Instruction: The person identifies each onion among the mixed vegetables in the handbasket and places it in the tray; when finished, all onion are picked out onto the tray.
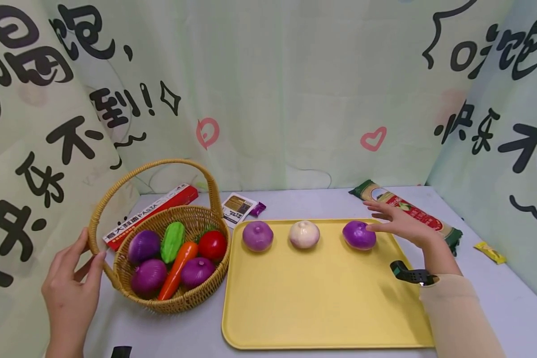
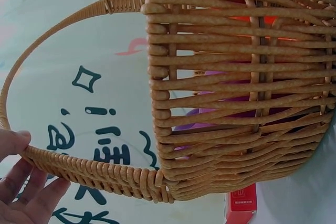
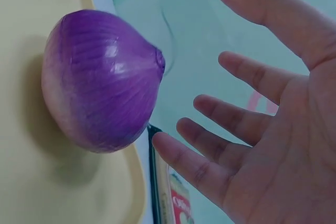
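Presently my right hand [image 1: 400, 226], spread wide and empty, stands beside the rightmost onion [image 1: 359, 235] near the tray's [image 1: 322, 298] far right corner. Encircling its sides (it looks slick) is advised. My left hand [image 1: 71, 288] grips the basket handle [image 1: 179, 161]. Bare tray extends nearward; a packet [image 1: 419, 216] crowds the right edge.

the yellow tray [image 1: 326, 298] has low passing room in front of three onions [image 1: 304, 234], while the basket [image 1: 197, 297] blocks its left.

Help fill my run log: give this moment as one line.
left grip: holds basket handle | right grip: fingers extended beside rightmost onion, holding nothing | white onion: middle of three on yellow tray
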The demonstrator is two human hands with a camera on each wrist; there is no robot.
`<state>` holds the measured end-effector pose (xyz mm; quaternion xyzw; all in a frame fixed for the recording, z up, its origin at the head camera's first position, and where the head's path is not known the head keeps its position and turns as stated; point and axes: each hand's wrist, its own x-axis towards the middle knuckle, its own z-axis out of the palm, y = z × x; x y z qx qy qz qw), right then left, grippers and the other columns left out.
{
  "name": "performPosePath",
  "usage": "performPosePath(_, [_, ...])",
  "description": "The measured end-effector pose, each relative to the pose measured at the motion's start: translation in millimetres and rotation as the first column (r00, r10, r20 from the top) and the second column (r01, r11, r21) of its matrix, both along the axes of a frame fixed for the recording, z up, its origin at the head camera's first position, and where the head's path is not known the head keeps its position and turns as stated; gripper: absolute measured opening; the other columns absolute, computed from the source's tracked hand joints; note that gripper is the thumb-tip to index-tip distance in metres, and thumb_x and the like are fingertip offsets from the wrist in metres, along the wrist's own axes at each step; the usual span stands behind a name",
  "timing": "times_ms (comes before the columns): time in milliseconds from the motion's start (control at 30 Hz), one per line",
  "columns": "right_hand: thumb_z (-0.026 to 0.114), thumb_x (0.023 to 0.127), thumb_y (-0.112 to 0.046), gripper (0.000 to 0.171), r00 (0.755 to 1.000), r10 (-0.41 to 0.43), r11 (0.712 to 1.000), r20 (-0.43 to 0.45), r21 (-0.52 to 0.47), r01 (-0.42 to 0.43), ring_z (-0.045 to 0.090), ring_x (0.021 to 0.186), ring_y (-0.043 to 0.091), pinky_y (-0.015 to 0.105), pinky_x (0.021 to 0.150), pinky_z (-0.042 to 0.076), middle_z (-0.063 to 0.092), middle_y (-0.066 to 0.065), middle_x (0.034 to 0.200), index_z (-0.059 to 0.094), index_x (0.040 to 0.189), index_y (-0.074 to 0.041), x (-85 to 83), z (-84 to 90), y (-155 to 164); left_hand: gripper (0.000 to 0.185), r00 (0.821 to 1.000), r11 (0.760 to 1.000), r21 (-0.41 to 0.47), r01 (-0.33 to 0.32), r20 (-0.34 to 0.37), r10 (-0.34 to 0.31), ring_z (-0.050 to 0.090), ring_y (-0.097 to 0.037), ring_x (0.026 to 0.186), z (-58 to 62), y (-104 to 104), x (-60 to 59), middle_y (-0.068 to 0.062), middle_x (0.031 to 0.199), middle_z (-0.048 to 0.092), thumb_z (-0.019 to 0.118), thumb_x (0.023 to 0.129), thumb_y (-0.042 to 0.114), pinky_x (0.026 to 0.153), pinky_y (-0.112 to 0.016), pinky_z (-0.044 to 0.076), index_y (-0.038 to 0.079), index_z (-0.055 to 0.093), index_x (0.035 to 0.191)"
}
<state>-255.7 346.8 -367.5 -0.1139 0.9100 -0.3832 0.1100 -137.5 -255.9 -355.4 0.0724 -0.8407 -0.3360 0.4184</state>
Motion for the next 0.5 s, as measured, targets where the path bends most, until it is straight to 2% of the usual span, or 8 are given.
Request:
performPosePath(300, [0.062,0.088,-0.038,0.074,0.996,0.026,0.999,-0.08,0.034,-0.023,0.029,0.137,0.043,0.068,0.104,0.033,0.028,0.022,0.151,0.027,0.149,-0.017,1.3,16.5,-13.3,0.061,1.0,1.0,0.01,-0.005,0.013,0.005,0.035,0.027,0.099,-0.5,-0.4,-0.6,-0.015,0.114,0.06,0.066,0.085,0.003,0.075,0.01,0.031,0.03,0.048,0.137])
performPosePath(500, [0.061,0.088,-0.043,0.072,0.996,0.034,0.998,-0.079,0.06,-0.029,0.028,0.138,0.041,0.067,0.103,0.033,0.03,0.018,0.151,0.027,0.149,-0.022,0.9,30.2,-28.9,0.061,1.0,1.0,0.003,-0.003,0.003,0.003,0.035,0.027,0.099,-1.1,-1.4,-0.7,-0.016,0.113,0.059,0.067,0.084,0.002,0.075,0.01,0.031,0.028,0.049,0.136])
